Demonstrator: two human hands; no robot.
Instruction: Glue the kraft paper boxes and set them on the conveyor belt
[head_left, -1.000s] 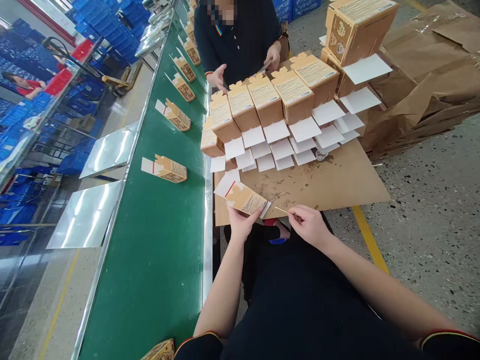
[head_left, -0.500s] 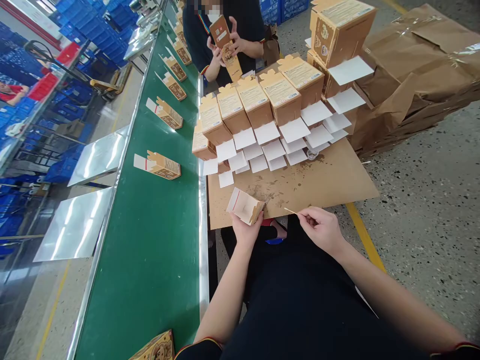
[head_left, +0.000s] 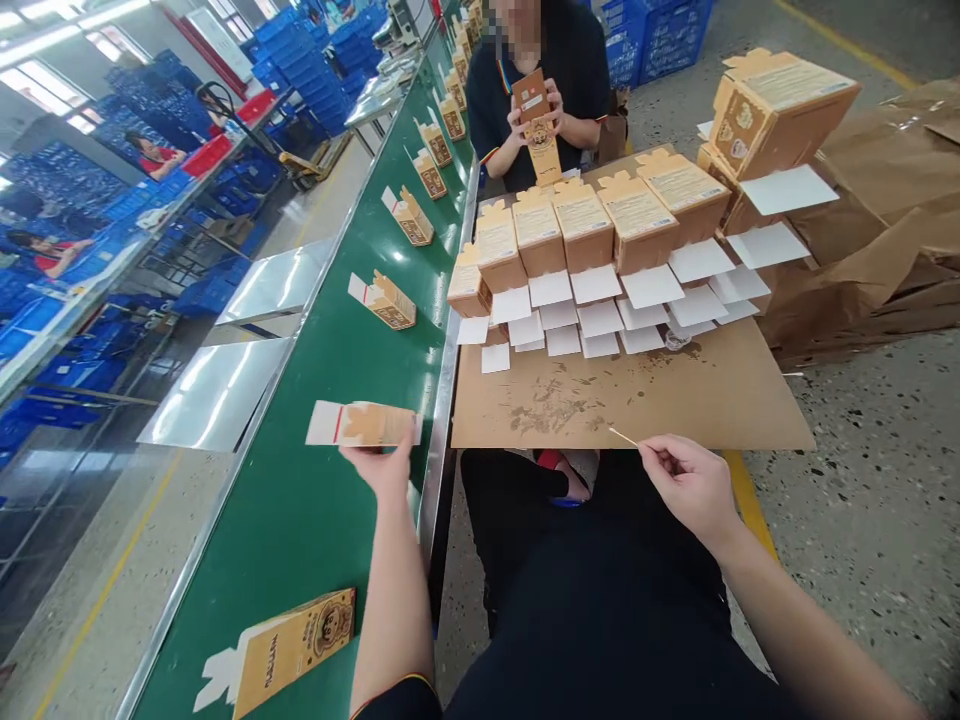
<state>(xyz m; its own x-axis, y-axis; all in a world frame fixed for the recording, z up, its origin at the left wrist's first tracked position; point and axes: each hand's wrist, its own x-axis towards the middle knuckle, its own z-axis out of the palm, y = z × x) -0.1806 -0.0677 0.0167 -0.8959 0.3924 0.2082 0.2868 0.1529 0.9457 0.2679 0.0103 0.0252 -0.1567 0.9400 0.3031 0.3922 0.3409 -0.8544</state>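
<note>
My left hand (head_left: 382, 468) grips a tan cardboard box (head_left: 375, 426) over the green conveyor belt (head_left: 292, 540). The box lies on its side in my grasp, its white flap with a red strip pointing left. Whether it touches the belt I cannot tell. Pinched in my right hand (head_left: 688, 485) is a thin cotton swab (head_left: 624, 437), its tip just above the near edge of the brown cardboard sheet (head_left: 720, 400). Dark wet smears mark the sheet. Nearer me on the belt is another printed box (head_left: 296, 640) with a white flap.
Stacked boxes (head_left: 585, 230) with white flaps stand at the back of the sheet, by a small clear dish (head_left: 677, 339). More boxes (head_left: 394, 300) line the belt. Opposite, a co-worker (head_left: 536, 100) holds a box. Brown wrapped goods (head_left: 900, 270) sit at right.
My left hand has carried its box from the sheet's front edge leftward over the belt. My right hand still pinches the swab. The view has shifted, and a near box shows more.
</note>
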